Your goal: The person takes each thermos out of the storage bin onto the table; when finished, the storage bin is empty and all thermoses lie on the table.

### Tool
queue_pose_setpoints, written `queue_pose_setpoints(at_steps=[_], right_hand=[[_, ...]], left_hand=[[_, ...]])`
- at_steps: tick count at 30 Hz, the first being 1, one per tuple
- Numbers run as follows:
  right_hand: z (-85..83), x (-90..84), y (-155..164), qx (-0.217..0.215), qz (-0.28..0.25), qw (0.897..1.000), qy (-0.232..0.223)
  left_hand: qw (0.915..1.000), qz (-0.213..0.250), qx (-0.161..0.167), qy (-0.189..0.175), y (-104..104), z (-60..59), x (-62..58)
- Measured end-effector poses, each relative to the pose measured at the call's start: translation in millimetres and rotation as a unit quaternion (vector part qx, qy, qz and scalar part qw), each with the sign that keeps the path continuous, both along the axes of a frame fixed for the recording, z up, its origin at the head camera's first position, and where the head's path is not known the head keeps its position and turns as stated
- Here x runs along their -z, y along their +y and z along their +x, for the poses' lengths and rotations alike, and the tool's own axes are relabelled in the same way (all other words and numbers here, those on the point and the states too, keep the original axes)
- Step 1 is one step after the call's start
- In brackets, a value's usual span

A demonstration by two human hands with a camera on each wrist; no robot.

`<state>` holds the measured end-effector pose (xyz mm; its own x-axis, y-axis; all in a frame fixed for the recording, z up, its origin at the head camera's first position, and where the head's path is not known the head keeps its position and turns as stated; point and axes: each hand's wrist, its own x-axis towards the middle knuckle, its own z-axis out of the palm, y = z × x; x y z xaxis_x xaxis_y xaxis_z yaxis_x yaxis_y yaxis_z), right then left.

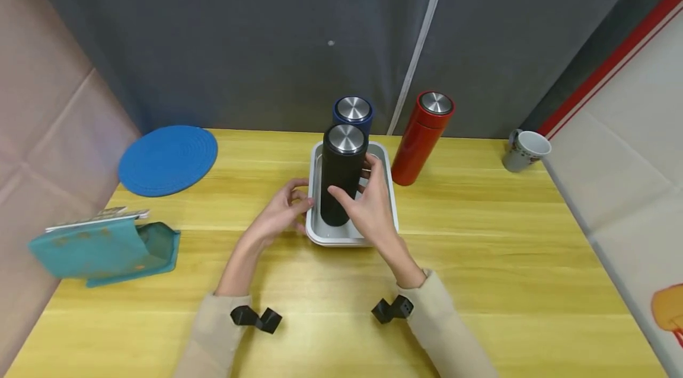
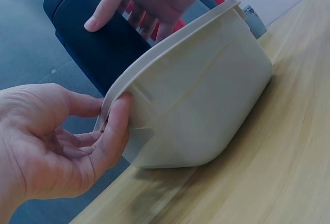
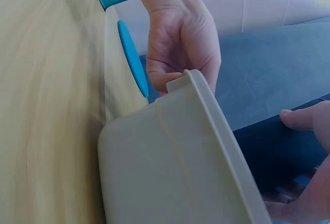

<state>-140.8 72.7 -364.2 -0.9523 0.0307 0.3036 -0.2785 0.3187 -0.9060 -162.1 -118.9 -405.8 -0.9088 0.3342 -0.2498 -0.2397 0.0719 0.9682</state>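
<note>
My right hand (image 1: 373,203) wraps around the black flask (image 1: 341,173), thumb across its front, fingers behind it. The flask stands upright inside the white tub (image 1: 315,230) at the centre of the frame, on the tabletop (image 1: 480,259). My left hand (image 1: 280,212) pinches the tub's left rim between thumb and fingers. A blue flask (image 1: 352,110) stands just behind the tub, a red flask (image 1: 424,138) just to its right. A blue mat (image 1: 168,160) lies at mid left, a teal pouch (image 1: 107,250) at lower left, a mug (image 1: 525,151) at far right.
</note>
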Motion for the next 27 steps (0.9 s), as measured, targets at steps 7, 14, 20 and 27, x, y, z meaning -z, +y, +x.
queue_pose_setpoints(at_steps=[7, 14, 20, 27], right_hand=[[5.5, -10.1, 4.4, -0.012, -0.008, 1.000, 0.008], [10.4, -16.1, 20.6, -0.002, -0.007, 1.000, 0.012], [10.4, -21.9, 28.9, -0.016, -0.037, 0.998, 0.037], [13.1, -29.1, 39.0, -0.023, -0.070, 0.996, 0.056]], left_hand=[[1.0000, 0.002, -0.009, 0.000, -2.3, 2.7, -3.1], [1.0000, -0.003, 0.000, 0.002, 0.7, 1.8, -2.3], [0.9999, -0.004, -0.004, 0.009, -1.3, 0.8, -1.2], [1.0000, -0.002, -0.002, 0.004, 0.9, 2.2, -2.9]])
